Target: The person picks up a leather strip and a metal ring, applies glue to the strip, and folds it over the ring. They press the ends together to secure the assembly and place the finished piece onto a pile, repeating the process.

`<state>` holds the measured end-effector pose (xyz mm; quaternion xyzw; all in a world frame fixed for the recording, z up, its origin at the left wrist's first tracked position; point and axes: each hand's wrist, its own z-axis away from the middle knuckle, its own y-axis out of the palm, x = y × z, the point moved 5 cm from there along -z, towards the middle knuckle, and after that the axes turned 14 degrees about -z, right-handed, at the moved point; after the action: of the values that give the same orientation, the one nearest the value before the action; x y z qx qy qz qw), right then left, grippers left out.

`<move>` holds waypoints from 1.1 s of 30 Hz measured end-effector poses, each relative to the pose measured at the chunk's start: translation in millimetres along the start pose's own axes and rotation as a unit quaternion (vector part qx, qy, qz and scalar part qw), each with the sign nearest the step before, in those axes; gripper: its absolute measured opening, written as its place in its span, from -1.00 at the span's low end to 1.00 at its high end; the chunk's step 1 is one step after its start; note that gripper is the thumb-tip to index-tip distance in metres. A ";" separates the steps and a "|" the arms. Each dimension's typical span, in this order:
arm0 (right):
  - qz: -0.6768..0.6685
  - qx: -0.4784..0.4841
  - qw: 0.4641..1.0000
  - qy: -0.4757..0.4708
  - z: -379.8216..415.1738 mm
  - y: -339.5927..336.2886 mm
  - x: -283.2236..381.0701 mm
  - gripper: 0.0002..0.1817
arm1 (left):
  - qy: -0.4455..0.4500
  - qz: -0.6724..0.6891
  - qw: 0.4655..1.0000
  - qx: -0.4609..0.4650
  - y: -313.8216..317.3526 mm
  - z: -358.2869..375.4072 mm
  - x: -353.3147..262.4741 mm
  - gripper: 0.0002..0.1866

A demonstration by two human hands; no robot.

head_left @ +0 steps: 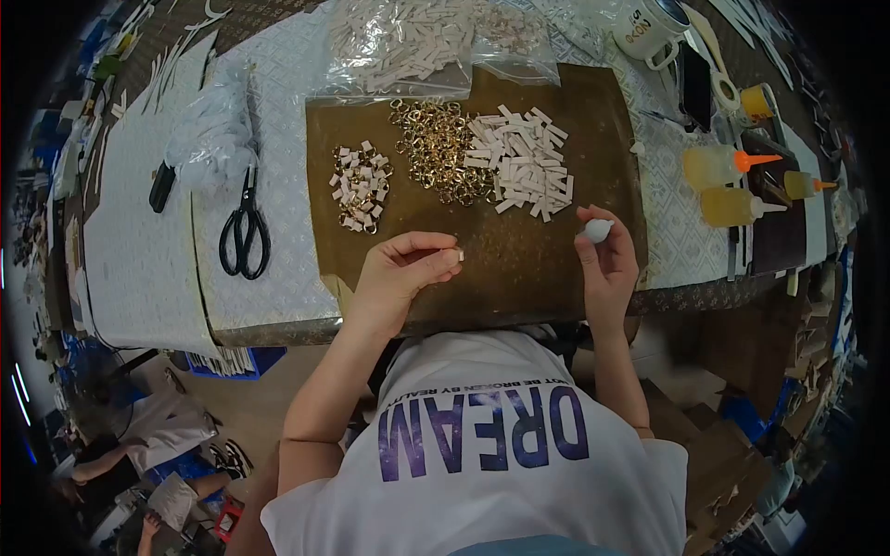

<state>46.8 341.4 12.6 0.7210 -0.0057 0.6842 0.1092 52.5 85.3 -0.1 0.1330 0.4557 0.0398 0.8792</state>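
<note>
My left hand (394, 278) is closed in a pinch on a small white strip piece (460, 254), held above the brown mat (519, 287). My right hand (612, 264) grips a small white rounded bulb with a short tip (598, 230), near the mat's right side. Beyond the hands lies a heap of loose white strips (528, 167), touching a pile of gold-coloured metal rings or clasps (436, 148). Farther left is a smaller heap of white strip pieces joined with gold-coloured metal (360, 188).
Clear bags of strips (403, 46) lie at the back. Black-handled scissors (245, 236) and a bundled plastic bag (213, 139) are on the left. On the right are squeeze bottles of yellowish liquid (728, 206), a phone (693, 88) and a mug (649, 32). Other people sit at lower left.
</note>
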 end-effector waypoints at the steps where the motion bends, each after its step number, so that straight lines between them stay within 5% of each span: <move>1: -0.005 -0.011 1.000 -0.002 -1.6 -1.7 -0.8 -0.67 | 0.001 -0.001 1.000 0.000 0.0 0.1 -0.1 -0.78; 12: 0.061 -0.059 0.996 -0.039 -13.3 -23.4 -14.6 -0.74 | 0.009 -0.003 1.000 0.015 1.7 -0.6 3.2 -0.83; 18: 0.076 -0.052 0.995 -0.038 -12.3 -25.3 -17.9 -0.61 | 0.013 0.019 1.000 0.009 4.7 -0.9 6.9 -0.77; 21: 0.123 -0.125 0.964 -0.198 -3.2 -31.1 -10.9 -0.49 | 0.024 0.004 1.000 -0.010 4.1 0.4 8.7 -0.75; 24: 0.219 -0.088 0.899 -0.369 17.6 -26.5 6.1 -0.47 | 0.050 -0.005 0.998 -0.024 -2.0 -0.4 12.3 -0.75; 27: 0.281 0.094 0.907 -0.299 9.1 21.7 10.5 -0.69 | 0.066 0.001 0.997 -0.029 -4.5 -0.2 14.2 -0.73; 33: 0.351 0.173 0.900 -0.192 -26.7 73.6 2.2 -0.79 | 0.079 -0.013 0.995 -0.059 -10.4 10.7 10.0 -0.64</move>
<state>9.0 274.3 26.9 0.7970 -0.1603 0.5170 -0.2678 66.5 75.2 -4.9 0.0710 0.5225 0.0657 0.8471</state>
